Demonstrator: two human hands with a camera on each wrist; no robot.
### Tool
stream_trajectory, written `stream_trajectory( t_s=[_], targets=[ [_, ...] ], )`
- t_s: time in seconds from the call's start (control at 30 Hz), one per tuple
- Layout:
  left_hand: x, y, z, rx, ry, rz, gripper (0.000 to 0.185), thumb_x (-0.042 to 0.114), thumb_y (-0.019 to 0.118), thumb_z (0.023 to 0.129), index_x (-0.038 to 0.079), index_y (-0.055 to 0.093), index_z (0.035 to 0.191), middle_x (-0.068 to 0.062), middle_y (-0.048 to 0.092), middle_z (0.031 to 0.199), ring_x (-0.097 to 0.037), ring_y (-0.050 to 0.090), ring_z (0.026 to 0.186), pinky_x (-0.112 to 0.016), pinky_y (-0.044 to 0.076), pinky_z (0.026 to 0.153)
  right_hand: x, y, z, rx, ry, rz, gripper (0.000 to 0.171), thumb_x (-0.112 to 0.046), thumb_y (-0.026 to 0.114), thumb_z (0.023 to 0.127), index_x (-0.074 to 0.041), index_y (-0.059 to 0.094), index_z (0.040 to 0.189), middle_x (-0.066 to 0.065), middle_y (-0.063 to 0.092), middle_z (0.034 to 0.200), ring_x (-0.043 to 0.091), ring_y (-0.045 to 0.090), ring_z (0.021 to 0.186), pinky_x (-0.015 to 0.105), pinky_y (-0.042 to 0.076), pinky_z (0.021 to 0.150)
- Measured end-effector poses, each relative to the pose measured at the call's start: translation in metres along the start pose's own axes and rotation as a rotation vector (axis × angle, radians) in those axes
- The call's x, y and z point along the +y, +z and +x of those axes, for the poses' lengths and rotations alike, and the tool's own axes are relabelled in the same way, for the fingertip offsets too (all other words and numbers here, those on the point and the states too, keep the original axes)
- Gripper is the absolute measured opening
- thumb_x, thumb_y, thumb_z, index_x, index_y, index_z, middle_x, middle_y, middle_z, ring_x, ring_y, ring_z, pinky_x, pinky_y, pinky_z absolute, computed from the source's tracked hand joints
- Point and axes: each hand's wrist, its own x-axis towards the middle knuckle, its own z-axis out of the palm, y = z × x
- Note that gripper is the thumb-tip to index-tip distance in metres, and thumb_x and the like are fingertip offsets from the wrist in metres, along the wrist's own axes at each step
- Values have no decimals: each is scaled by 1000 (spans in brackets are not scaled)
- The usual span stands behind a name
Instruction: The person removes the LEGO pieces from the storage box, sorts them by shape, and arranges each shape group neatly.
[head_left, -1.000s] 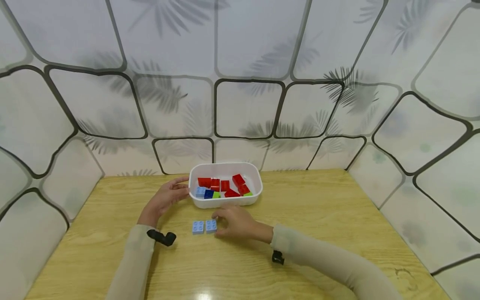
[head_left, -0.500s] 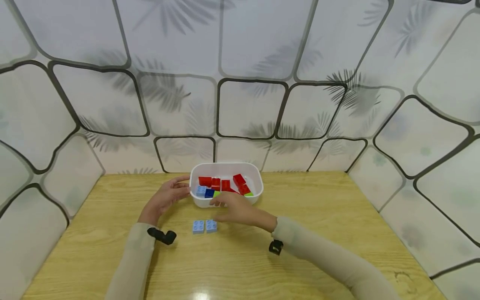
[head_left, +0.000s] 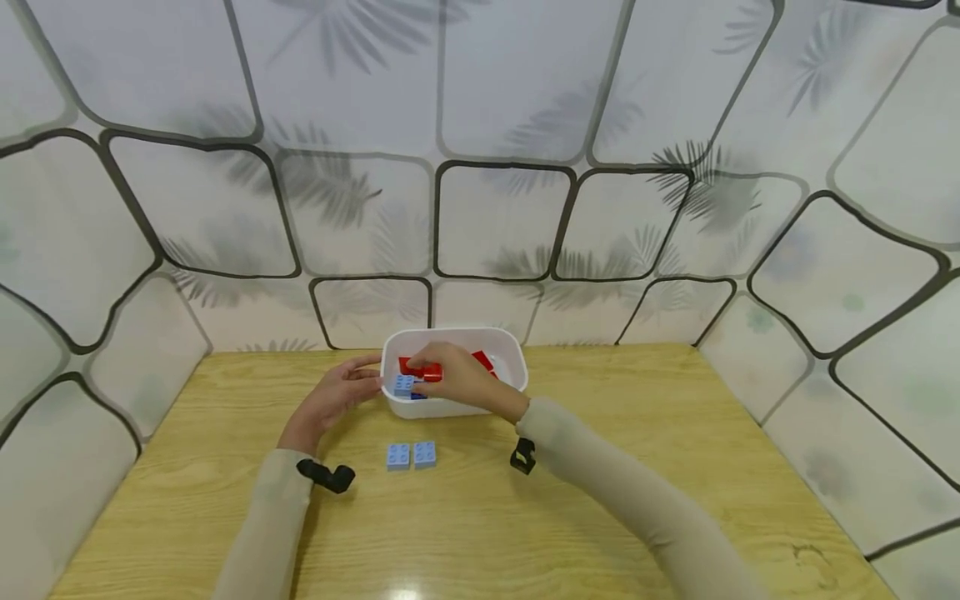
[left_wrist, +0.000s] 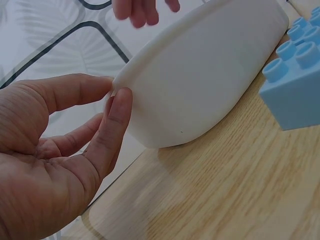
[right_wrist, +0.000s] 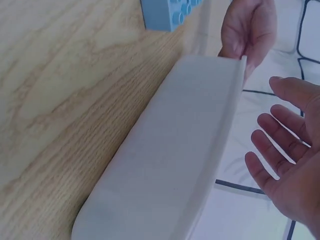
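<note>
A white plastic box (head_left: 442, 407) stands at the back of the table, holding several red building bricks (head_left: 432, 373), a light blue brick (head_left: 403, 385) and a dark blue one. At its left end, my left hand (head_left: 337, 398) pinches the rim between thumb and finger, plain in the left wrist view. My right hand (head_left: 463, 379) is over the box, covering part of its contents; the right wrist view shows its fingers (right_wrist: 270, 142) spread, with nothing between them. Two light blue bricks (head_left: 398, 456) lie side by side in front of the box, studs up.
The wooden table (head_left: 600, 500) carries everything. A patterned wall covering (head_left: 487, 217) rises right behind the box and along both sides. A black strap (head_left: 326, 477) sits on the left wrist, another (head_left: 522, 457) on the right.
My right hand has left the right-hand light blue brick, risen over the front rim and moved above the box's inside. The left hand stays at the rim.
</note>
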Motion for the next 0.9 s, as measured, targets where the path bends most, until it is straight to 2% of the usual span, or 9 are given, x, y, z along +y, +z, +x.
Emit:
stream_trajectory(
  t_s=[0.13,0.33,0.57,0.73,0.9],
  targets=[
    [-1,0,1,-5,9,-7,64,10,60,103,-1,29,158,-18,54,132,-9,65,105,-27,57,100,7,2,11,-21,5,-36,32,-15,78,91,-1,74,119,15,73,119,27,66,115,39,52,107],
    [0,-2,2,-12,24,-30,64,6,59,103,-3,28,158,-18,54,129,-10,65,105,-27,57,100,13,5,24,-52,84,-33,37,-15,77,92,1,71,124,13,72,123,32,63,122,41,49,112],
    [-1,-3,1,-16,27,-67,65,5,58,102,-4,26,158,-15,56,127,-10,66,104,-25,58,98,19,14,32,-83,121,-81,39,-18,78,92,-2,71,126,10,71,127,27,62,122,39,50,111],
    [-2,-2,0,-25,37,-79,64,4,58,103,-6,26,158,-12,56,123,-9,66,102,-25,58,98,25,24,36,-98,70,-137,36,-21,80,90,-5,74,122,8,74,120,21,63,112,33,53,104],
    [-2,-1,0,-7,14,-61,62,6,58,103,-2,29,158,-8,56,123,-7,65,100,-24,58,96,28,32,36,-91,16,-227,35,-27,81,89,-7,76,117,5,75,113,15,62,102,27,51,96]
  ],
)
